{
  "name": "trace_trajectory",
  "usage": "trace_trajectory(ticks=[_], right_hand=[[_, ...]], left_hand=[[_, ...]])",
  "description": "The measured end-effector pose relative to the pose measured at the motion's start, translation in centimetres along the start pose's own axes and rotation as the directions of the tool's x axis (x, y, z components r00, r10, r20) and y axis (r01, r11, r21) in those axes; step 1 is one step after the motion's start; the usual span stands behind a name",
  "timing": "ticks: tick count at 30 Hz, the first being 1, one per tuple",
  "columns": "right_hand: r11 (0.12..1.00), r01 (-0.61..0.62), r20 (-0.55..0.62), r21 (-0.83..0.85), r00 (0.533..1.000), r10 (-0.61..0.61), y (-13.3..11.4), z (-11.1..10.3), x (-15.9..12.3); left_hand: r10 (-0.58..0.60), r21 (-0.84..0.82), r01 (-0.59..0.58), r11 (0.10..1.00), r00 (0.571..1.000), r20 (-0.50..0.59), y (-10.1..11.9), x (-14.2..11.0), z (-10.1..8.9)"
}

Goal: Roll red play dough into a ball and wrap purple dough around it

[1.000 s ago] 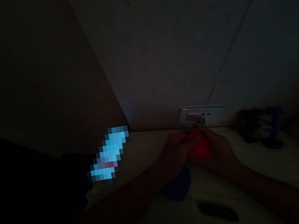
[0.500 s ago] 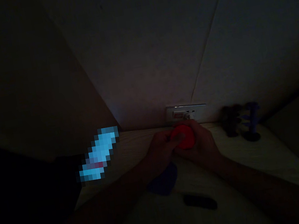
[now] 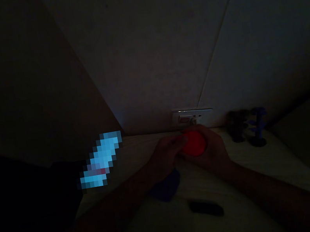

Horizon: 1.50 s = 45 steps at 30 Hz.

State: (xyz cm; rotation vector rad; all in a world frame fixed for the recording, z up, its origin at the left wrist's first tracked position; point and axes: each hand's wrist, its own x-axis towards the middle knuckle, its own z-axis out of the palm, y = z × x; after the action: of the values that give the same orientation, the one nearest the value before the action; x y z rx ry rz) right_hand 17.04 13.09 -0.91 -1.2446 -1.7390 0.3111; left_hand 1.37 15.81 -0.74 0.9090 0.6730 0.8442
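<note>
A round red light (image 3: 194,143), glowing in the dim room, is held above the wooden surface close to the wall socket. My right hand (image 3: 215,149) wraps around its right side and underside. My left hand (image 3: 165,153) is closed against its left side, with the thumb on the edge of the red face. Most of the fingers are hidden behind the light or lost in the dark. Below my left wrist lies a dark blue flat piece (image 3: 167,187). Nearer to me is a black oblong object (image 3: 206,207) whose kind I cannot make out.
A switch and socket plate (image 3: 192,116) with something plugged in sits low on the wall (image 3: 148,73). Two dark upright ornaments, one brownish (image 3: 236,126) and one purple (image 3: 259,126), stand at right. A bright pixelated screen (image 3: 101,160) is at left. The wooden surface (image 3: 136,146) meets the wall.
The red light has shifted slightly right and its face looks dimmer. My left thumb has slid from the middle of the face to its left edge.
</note>
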Motion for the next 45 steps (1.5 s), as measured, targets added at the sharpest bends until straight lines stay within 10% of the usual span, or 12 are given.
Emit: trace_trajectory(ticks=[9,15,26,37,45], right_hand=[[0.989,0.113,0.076,0.097,0.990,-0.120,0.6,-0.4,0.1],[0.965,0.166,0.216,0.205,0.954,-0.209,0.3,-0.8,0.1],[0.992,-0.038,0.055,0.122,0.998,0.032,-0.8,0.1,-0.5],[0.970,0.105,0.263,0.218,0.951,-0.162,-1.0,-0.6,-0.4],[0.991,0.085,0.130,0.103,0.987,-0.098,-1.2,-0.1,-1.4]], left_hand=[[0.053,-0.038,-0.054,0.998,0.998,-0.028,-0.3,0.1,-0.4],[0.102,0.261,-0.094,0.961,0.995,-0.017,0.1,-0.7,-0.2],[0.058,0.151,-0.058,0.987,0.998,0.007,-0.6,-0.1,-0.4],[0.052,0.286,-0.090,0.954,0.989,0.137,0.6,-0.7,-0.1],[-0.046,0.278,0.000,0.960,0.986,0.158,1.0,-0.8,-0.2]])
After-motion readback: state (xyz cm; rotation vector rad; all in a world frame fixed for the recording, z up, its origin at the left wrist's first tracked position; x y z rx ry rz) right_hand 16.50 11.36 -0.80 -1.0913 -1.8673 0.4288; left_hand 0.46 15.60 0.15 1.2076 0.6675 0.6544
